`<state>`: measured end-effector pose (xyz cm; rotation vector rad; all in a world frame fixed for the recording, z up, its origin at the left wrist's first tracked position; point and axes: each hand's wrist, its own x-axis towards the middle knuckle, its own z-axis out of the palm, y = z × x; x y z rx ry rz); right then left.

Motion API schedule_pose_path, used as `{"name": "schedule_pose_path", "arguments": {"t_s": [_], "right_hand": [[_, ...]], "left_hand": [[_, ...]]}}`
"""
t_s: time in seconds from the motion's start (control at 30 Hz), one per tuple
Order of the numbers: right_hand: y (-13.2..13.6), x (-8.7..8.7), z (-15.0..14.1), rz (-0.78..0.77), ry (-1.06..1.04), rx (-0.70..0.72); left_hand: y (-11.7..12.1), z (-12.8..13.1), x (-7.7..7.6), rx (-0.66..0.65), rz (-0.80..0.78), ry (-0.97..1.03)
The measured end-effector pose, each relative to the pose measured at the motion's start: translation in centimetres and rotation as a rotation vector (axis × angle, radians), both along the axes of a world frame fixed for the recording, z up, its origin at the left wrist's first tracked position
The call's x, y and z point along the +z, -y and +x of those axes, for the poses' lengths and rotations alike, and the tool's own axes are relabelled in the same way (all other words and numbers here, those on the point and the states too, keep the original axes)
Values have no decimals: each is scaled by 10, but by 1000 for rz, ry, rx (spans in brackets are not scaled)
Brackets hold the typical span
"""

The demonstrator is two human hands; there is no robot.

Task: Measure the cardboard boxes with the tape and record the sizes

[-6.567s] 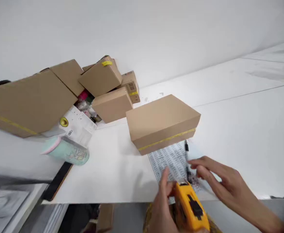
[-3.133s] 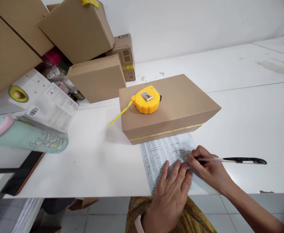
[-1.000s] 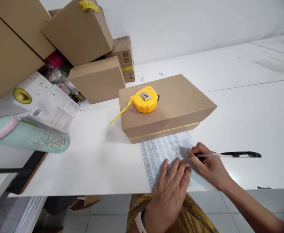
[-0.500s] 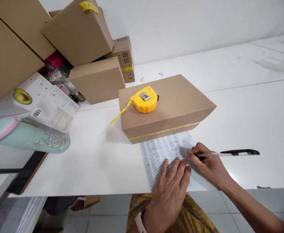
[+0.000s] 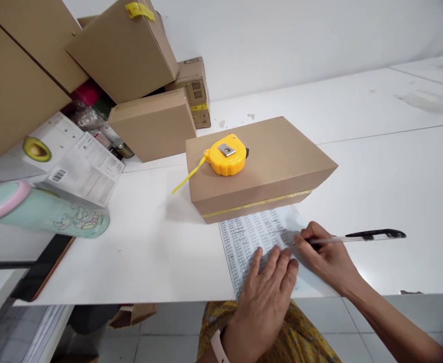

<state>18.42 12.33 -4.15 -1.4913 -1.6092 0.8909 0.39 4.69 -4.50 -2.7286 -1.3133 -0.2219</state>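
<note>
A sheet of paper covered in columns of handwriting lies on the white table, its far part tucked under or behind a cardboard box. My left hand rests flat on the paper with fingers stretched out. My right hand grips a pen, its black cap end pointing right and its tip down at the paper beside my left fingertips. On top of the box sits a yellow tape measure, its wrist strap hanging over the box's left edge.
At the left stand several cardboard boxes and a white carton with an avocado picture. A mint green bottle stands in front of them, near a black flat object. The table's front edge runs close to my body.
Earlier my left hand held the tape measure; it now lies on the box. My right hand has taken up the pen. Over the last second only the pen's angle shifts slightly.
</note>
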Motion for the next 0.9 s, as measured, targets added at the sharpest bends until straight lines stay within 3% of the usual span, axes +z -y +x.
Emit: {"name": "schedule_pose_path", "arguments": {"t_s": [0.9], "right_hand": [[0, -5, 2, -9, 14, -19]], "left_hand": [[0, 0, 1, 6, 4, 2]]}}
